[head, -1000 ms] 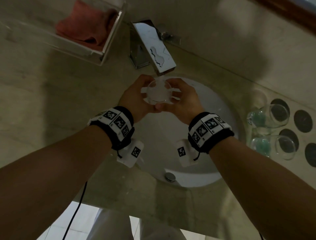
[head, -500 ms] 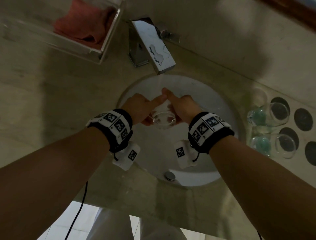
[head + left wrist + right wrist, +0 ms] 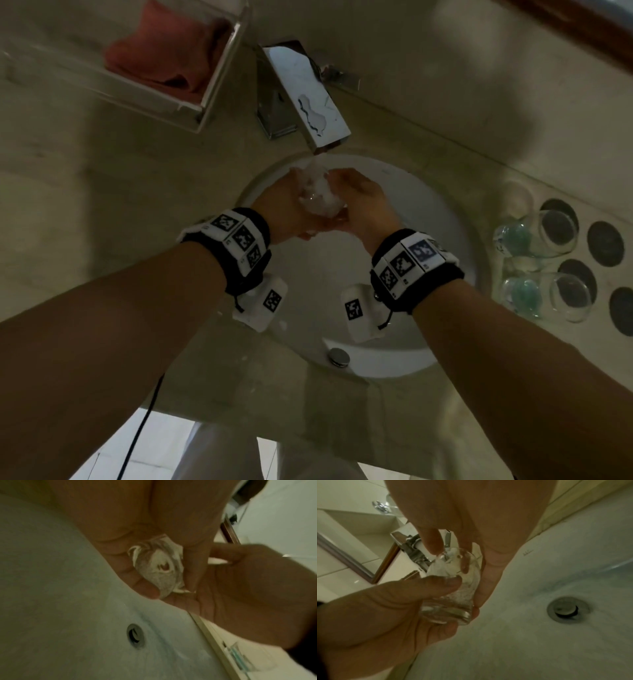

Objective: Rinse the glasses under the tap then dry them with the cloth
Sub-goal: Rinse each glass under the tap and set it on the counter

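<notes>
A clear glass (image 3: 319, 197) is held between both hands over the white sink, right under the spout of the chrome tap (image 3: 305, 96). Water runs onto it and splashes white. My left hand (image 3: 291, 198) grips the glass from the left, its thumb and fingers curled round the lower part (image 3: 452, 599). From the right, my right hand (image 3: 352, 198) grips it too, with a finger at the rim (image 3: 431, 543). In the left wrist view the wet glass (image 3: 159, 572) shows between the two palms. The red cloth (image 3: 168, 54) lies in a clear tray at the back left.
Two more glasses (image 3: 534, 236) (image 3: 544, 298) lie on their sides on the counter right of the sink basin (image 3: 438, 212), beside dark round coasters (image 3: 605, 243). The clear tray (image 3: 205, 99) stands left of the tap. The drain (image 3: 567, 609) sits in the basin below the hands.
Both hands dipped with the glass into the basin half a second ago, then rose again. The glass is back under the running stream, with water splashing over it.
</notes>
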`<state>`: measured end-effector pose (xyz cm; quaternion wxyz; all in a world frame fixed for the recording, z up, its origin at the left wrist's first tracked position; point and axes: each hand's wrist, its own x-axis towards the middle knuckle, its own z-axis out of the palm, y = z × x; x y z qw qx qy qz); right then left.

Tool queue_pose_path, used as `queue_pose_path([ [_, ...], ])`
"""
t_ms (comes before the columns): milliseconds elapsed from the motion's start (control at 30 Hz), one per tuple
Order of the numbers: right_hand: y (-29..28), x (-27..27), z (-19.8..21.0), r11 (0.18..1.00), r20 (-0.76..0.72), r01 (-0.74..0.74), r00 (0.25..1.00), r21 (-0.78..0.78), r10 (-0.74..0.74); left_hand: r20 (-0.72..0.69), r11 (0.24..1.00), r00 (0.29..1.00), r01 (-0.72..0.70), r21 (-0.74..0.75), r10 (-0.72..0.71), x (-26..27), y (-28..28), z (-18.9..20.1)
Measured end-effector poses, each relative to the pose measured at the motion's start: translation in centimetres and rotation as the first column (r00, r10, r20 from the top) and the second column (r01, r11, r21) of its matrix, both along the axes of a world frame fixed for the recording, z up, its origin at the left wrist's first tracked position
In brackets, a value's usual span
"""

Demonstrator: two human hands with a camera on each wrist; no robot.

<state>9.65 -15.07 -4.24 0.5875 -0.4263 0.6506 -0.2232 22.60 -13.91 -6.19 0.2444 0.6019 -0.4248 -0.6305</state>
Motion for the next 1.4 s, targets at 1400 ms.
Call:
queue_pose_path([
  [1400,-2.2,-0.4,-0.9,0.994,-0.170,-0.062,0.984,-0.095,0.045,-0.096,0.992,0.988,-0.121,0.035,0.124,-0.8,-0.5,0.6],
])
